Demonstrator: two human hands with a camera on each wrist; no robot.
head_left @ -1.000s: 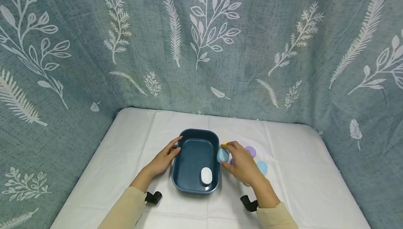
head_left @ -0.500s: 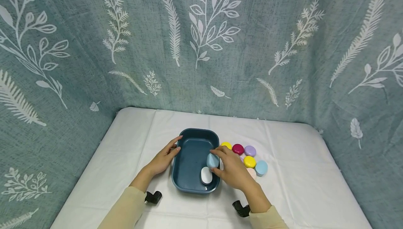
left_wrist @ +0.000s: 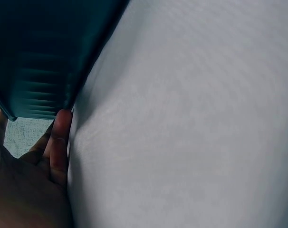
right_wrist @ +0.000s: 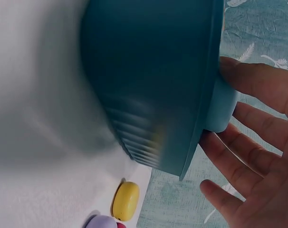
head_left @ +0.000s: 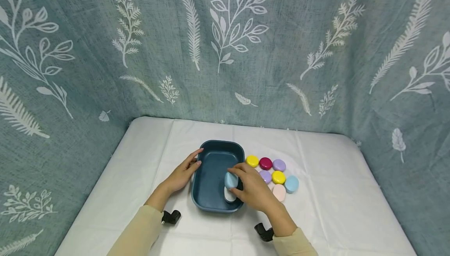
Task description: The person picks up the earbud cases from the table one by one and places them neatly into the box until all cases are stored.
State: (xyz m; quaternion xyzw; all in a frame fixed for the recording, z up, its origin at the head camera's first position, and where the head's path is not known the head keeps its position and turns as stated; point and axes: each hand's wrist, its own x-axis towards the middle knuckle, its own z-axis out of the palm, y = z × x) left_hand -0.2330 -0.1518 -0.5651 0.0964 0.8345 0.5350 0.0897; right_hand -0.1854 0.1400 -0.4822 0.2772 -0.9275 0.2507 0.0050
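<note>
In the head view, my right hand pinches a light blue rounded, puck-like piece between thumb and fingertips. The piece is inside the dark blue rectangular basin, over a white oval piece that it partly covers. In the right wrist view the light blue piece shows above the basin's rim, fingertips and thumb on its sides. My left hand rests against the basin's left side, fingers fairly straight and touching the rim; the left wrist view shows fingers at the outer wall.
Right of the basin lie several similar rounded pieces: yellow, dark red, purple, light blue and pale pink. A white cloth covers the table. Leaf-patterned curtains surround it.
My right hand has carried the light blue piece leftward from beside the basin, over the right rim, to above the white piece. The left hand stays on the basin.
</note>
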